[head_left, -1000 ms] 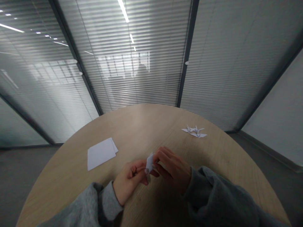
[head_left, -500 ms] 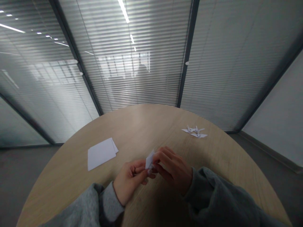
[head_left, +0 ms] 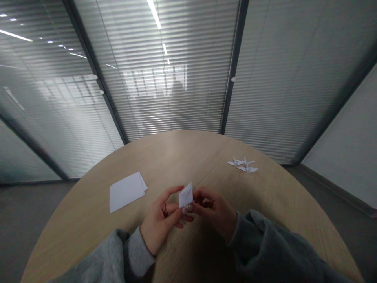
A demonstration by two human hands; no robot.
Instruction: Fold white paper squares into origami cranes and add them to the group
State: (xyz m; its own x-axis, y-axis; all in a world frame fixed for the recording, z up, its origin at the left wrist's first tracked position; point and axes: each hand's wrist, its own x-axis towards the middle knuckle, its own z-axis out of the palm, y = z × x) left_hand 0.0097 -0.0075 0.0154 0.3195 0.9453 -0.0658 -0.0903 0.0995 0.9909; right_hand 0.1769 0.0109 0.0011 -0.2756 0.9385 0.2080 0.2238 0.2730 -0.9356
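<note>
Folded paper [head_left: 185, 195] has turned its broad face toward me, at lower centre. I have the left hand's [head_left: 160, 224] fingers pinched on its lower edge, forefinger partly spread; the right hand's [head_left: 216, 212] fingers pinch the lower right corner. Probable step: creasing. Next move likely calls for aligned edges, steady grip. Beyond: paper sheets [head_left: 126, 192], left of centre; folded figures [head_left: 250, 169], farther right.

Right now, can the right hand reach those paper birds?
Probably yes: the paper birds lie beyond the right hand, on its own side, and I see nothing between them. Its fingers are on the small folded paper, though, so it may have to let go first.
</note>
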